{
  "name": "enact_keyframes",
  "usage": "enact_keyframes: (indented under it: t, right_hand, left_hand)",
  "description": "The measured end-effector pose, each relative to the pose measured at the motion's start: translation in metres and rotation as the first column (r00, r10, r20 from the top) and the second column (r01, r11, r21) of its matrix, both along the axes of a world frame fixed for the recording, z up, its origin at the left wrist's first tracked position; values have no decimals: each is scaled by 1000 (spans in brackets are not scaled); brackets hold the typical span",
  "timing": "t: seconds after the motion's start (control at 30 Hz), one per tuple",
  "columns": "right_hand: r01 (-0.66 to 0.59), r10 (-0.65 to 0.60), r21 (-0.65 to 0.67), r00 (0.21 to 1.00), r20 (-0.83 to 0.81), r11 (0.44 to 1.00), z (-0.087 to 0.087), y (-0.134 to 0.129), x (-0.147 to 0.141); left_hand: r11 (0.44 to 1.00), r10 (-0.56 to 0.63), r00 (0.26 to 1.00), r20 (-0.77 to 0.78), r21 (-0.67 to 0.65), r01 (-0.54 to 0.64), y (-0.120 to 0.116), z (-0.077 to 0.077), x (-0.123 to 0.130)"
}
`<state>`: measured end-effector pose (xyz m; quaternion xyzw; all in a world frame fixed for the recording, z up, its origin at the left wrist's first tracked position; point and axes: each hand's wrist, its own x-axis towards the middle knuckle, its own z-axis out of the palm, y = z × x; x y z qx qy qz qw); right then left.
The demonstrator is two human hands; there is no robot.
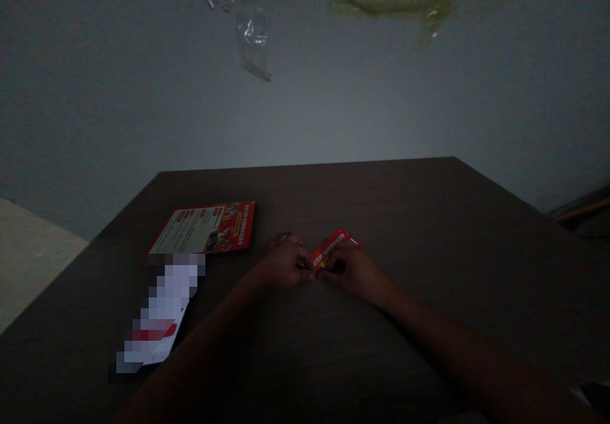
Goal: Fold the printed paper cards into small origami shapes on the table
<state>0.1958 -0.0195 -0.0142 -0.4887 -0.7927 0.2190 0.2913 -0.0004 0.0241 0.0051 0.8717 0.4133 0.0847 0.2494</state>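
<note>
A red sheet of printed paper [330, 245] with white lettering is between my two hands above the middle of the table. My left hand [284, 264] is closed, thumb and fingers pinching near the paper's lower left end. On the other side, my right hand [356, 273] pinches the same paper, its thumb and fingertips meeting close to my left fingertips. The paper looks folded or bent, and my fingers hide part of it. Dim light makes the exact grip hard to see.
A red and cream printed leaflet, or a stack of them [190, 230], lies at the table's left. Nearer is a phone-like lit rectangle [164, 348], mostly blurred out. The dark table [381, 195] meets a grey wall [357, 106] bearing yellowish tape [381, 4] and clear plastic [252, 39].
</note>
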Motion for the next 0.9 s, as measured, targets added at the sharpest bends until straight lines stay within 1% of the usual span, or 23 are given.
enact_keyframes:
  t: [0.13,0.27,0.37,0.6,0.73,0.9]
  right_hand:
    - [73,-75,35,995,66,997,-4,1,-8]
    - [121,-124,41,987,98,992,-5,2,-12]
    - [84,-84,14,994,73,996,-3,3,-10]
    - [-33,30,-62,998,-59,998,-5,5,4]
    - [-66,48,-128,988,-144,990,-6,5,10]
    - [-91,62,-133,976,-209,987,-6,5,12]
  left_hand:
    - [999,-13,999,-40,-40,12,0,6,1]
    - [1000,-12,998,-58,-29,10,-1,6,0]
    - [1000,-4,998,-56,-23,2,-1,5,0]
    - [1000,6,1000,-23,2,-6,-1,3,1]
    - [1000,0,1000,3,10,0,-1,1,-1]
    - [1000,8,1000,21,27,-9,-5,1,1]
